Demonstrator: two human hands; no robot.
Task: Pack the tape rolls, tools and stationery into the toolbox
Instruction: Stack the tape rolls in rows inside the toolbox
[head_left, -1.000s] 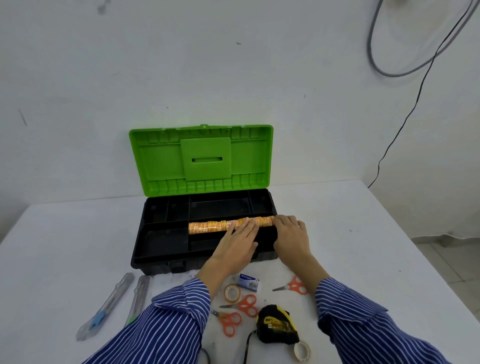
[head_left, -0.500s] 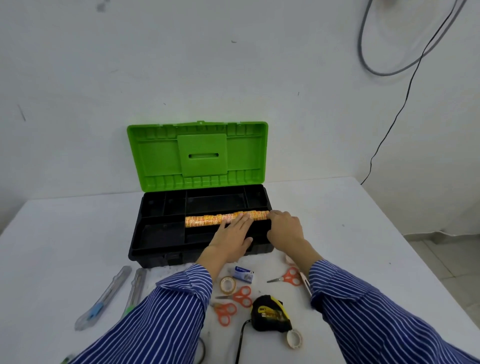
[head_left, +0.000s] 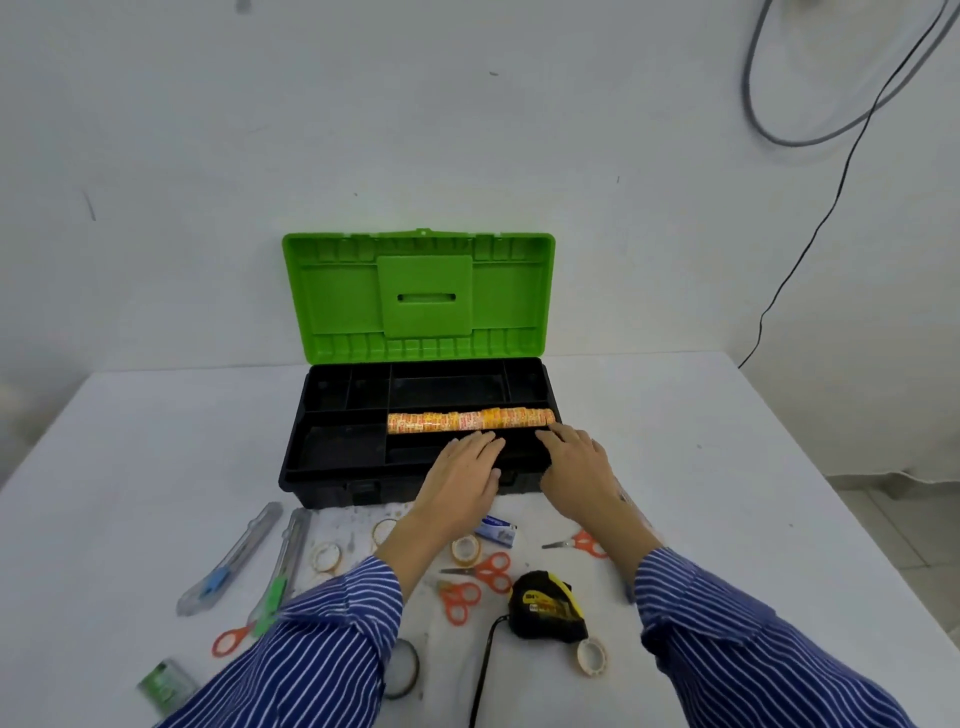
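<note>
Two flat hands are held over the front of the black toolbox (head_left: 332, 457): the left hand (head_left: 462, 475) and the right hand (head_left: 582, 470), fingers straight, nothing held. One long stack of yellow tape rolls (head_left: 470, 420) is laid inside the tray, just past the fingertips. Orange scissors (head_left: 483, 570) and a tape measure (head_left: 545, 605) are left on the table (head_left: 753, 493).

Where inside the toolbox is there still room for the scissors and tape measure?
Free: the wide front-left compartment left of the tape stick, and the back-row bins under the green lid. Crowded: the front-right section, with both hands over it.
</note>
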